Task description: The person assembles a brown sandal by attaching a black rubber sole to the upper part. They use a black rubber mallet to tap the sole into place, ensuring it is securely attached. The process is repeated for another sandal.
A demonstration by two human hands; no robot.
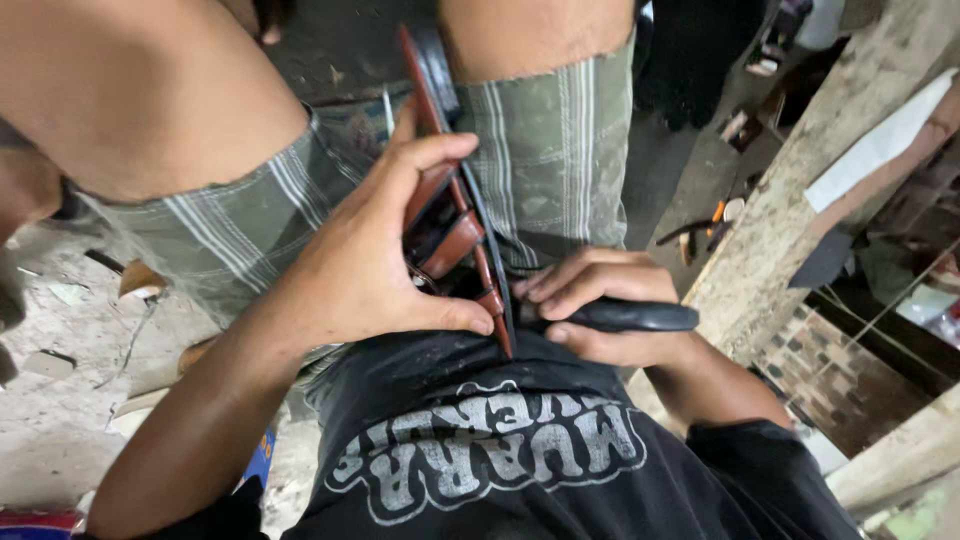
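A brown sandal (455, 215) with leather straps stands on edge between the person's thighs, its sole edge turned toward the black shirt (500, 450). The left hand (375, 265) is closed around it, fingers over the straps and thumb pressed near the lower end. Just beside it, the right hand (600, 305) grips a black-handled tool (630, 316) against the sole. Plaid shorts (545, 150) lie beneath.

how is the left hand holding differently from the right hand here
The left hand is spread wide, fingers over the top and thumb underneath the brown sandal; the right hand is curled in a fist around a black tool handle. The left hand sits higher over the lap, the right one lower against the shirt. Both are bare and meet at the sandal's near edge.
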